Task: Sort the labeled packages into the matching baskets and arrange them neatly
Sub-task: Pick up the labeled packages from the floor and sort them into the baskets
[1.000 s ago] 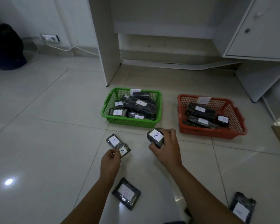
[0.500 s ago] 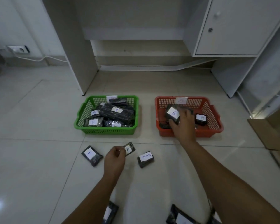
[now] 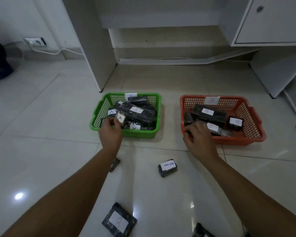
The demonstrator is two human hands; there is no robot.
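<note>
1. The tiled floor [image 3: 41, 151] carries everything, with wide bare tile to the left and between the forearms, so neither arm is boxed in. A white desk panel [image 3: 92, 48] stands behind the baskets, well clear of them.

2. The green basket [image 3: 140, 134], tagged A, sits ahead on the left and is crowded with dark packages. The red basket [image 3: 256, 135], tagged B, sits ahead on the right and is roomier, with open mesh floor toward its right wall. A strip of bare floor lies between the two.

3. The left hand [image 3: 110, 134] is over the green basket's near-left corner, fingers pinched on a small A package [image 3: 120, 119] held just above the pile. The drop point lies straight below and slightly forward, and the near rim is the only edge to clear.

4. The right hand [image 3: 199, 139] rests over the red basket's near-left corner, fingers curled down inside. I cannot tell whether it grips anything. A long B package [image 3: 208, 115] lies just beyond it, its long axis running left to right.

5. Unsorted pieces lie behind both hands: a RETURN package [image 3: 167, 167] on the floor between the arms, nearer the right hand, with neither basket tagged for it; a flat B package [image 3: 119, 222] close to the body; and a dark package [image 3: 114, 165] half hidden by the left forearm, label unreadable.
</note>
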